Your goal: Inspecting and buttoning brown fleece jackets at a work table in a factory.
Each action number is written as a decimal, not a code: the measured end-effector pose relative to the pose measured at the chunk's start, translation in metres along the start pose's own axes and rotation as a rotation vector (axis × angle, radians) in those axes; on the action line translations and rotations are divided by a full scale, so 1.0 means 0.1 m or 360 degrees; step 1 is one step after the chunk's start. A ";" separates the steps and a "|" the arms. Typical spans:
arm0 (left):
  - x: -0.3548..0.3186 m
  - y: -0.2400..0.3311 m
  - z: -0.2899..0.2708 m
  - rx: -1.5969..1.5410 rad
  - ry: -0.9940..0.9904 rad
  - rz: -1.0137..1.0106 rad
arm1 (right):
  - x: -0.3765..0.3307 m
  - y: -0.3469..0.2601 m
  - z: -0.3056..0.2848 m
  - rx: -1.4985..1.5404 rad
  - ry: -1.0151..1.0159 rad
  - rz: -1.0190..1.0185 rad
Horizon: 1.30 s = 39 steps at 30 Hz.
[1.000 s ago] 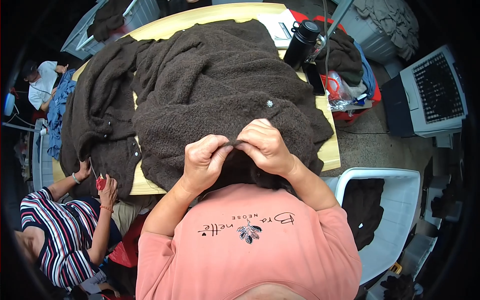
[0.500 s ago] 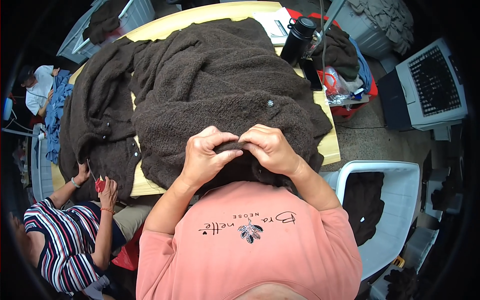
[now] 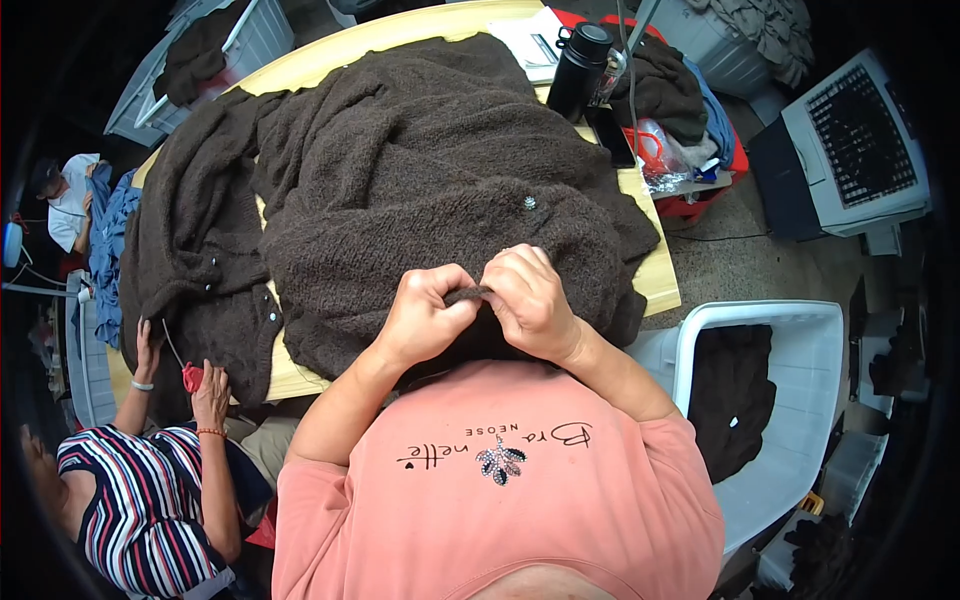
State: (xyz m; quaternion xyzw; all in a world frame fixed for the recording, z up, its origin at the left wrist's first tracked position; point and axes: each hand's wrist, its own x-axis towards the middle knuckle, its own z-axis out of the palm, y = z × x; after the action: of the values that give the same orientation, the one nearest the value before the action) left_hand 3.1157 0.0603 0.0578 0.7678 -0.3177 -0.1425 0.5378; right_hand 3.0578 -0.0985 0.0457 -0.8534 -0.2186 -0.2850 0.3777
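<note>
A dark brown knitted garment (image 3: 400, 215) lies bunched over the table in front of me, its near edge drawn up toward my chest. My left hand (image 3: 430, 312) pinches a fold of that edge between thumb and fingers. Right beside it, my right hand (image 3: 530, 302) grips the same fold, fingers curled over the cloth. A short strip of fabric shows between the two hands. A small shiny button-like piece (image 3: 530, 203) sits on the knit just beyond my right hand. Whatever lies under my fingertips is hidden.
At left, a co-worker in a striped top (image 3: 150, 490) holds red-handled scissors (image 3: 192, 377) at another brown garment (image 3: 200, 290). A black bottle (image 3: 580, 72) and phone (image 3: 610, 137) stand at the table's far right. A white bin (image 3: 805, 400) with brown cloth is at my right.
My left hand has shifted slightly right and closed more tightly on the fold. My right hand has turned a little over the cloth. The view has shifted slightly.
</note>
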 end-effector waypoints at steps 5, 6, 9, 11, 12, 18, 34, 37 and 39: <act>0.02 -0.09 -0.04 -0.0603 0.0101 -0.0384 | -0.30 -0.13 -0.10 -0.0236 0.0461 0.0285; 0.03 -0.11 -0.03 -0.0644 0.0102 -0.0394 | -0.36 -0.17 -0.11 -0.0202 0.0399 0.0469; 0.02 -0.07 -0.06 -0.0603 -0.0042 -0.0486 | -0.40 -0.17 0.01 -0.0525 0.0255 0.0587; 0.02 -0.09 -0.04 -0.0764 0.0037 -0.0446 | -0.43 -0.16 0.05 -0.0706 0.0247 0.0762; 0.03 -0.09 -0.05 -0.0762 0.0008 -0.0442 | -0.44 -0.16 0.06 -0.0744 0.0263 0.0878; 0.04 -0.12 -0.12 -0.0985 -0.0124 -0.0448 | -0.63 -0.10 0.00 -0.0241 0.0266 0.1540; 0.05 0.09 -0.17 -0.1097 -0.0141 -0.0232 | -0.45 -0.60 -0.35 -0.0745 0.0498 -0.0059; 0.04 0.20 -0.16 -0.1126 -0.0254 -0.0299 | -0.23 -0.62 -0.28 -0.0674 0.0301 -0.0272; 0.03 0.15 -0.12 -0.1075 -0.0262 -0.0300 | -0.11 -0.53 -0.19 -0.0589 0.0305 -0.0392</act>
State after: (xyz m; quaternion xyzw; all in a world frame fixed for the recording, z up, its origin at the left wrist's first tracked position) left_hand 3.1195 0.0642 0.0765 0.5588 -0.2226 -0.3498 0.7182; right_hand 3.0127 -0.0819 0.0769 -0.8441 -0.2283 -0.4436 0.1963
